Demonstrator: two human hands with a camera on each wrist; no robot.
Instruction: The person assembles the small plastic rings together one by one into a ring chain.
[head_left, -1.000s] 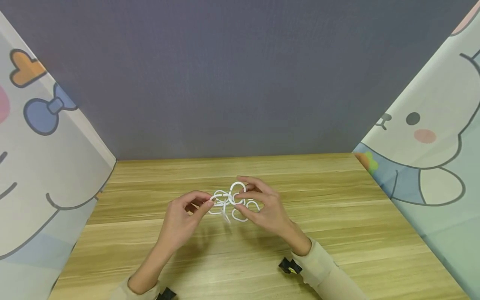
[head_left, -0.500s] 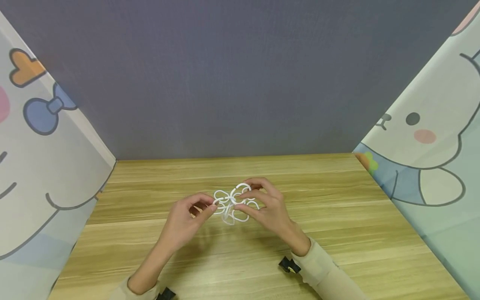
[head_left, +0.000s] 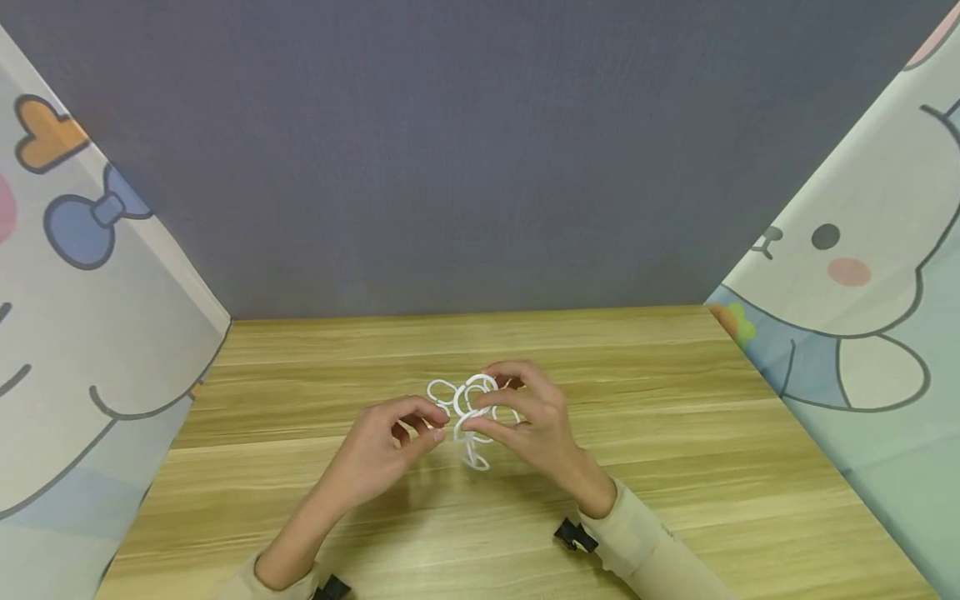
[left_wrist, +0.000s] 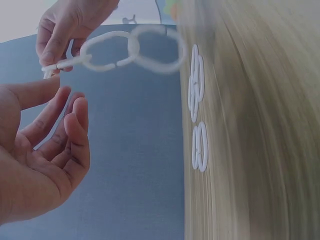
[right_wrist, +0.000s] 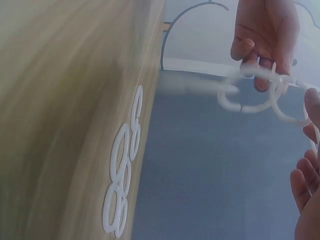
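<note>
White plastic C-shaped chain links are joined in a short chain. My right hand [head_left: 536, 421] pinches one link between thumb and fingers, and another ring [head_left: 458, 402] shows above its fingertips in the head view. From that grip hang further links, blurred by motion; in the left wrist view one hooked link [left_wrist: 100, 67] bears another [left_wrist: 160, 69] above the table. My left hand [head_left: 390, 442] is just left of the chain, its fingers loosely bent and thumb apart from them, holding nothing. In the left wrist view its thumb tip is right at the chain's held end.
Several loose white links [right_wrist: 107, 212] lie flat on the wood-grain table [head_left: 637, 467] below and behind the hands. A grey panel [head_left: 465, 167] stands at the back. Cartoon-printed panels [head_left: 862, 317] flank both sides.
My left hand has let go of its link and drawn slightly away. The freed links have swung down to hang below my right hand, which keeps its pinch.
</note>
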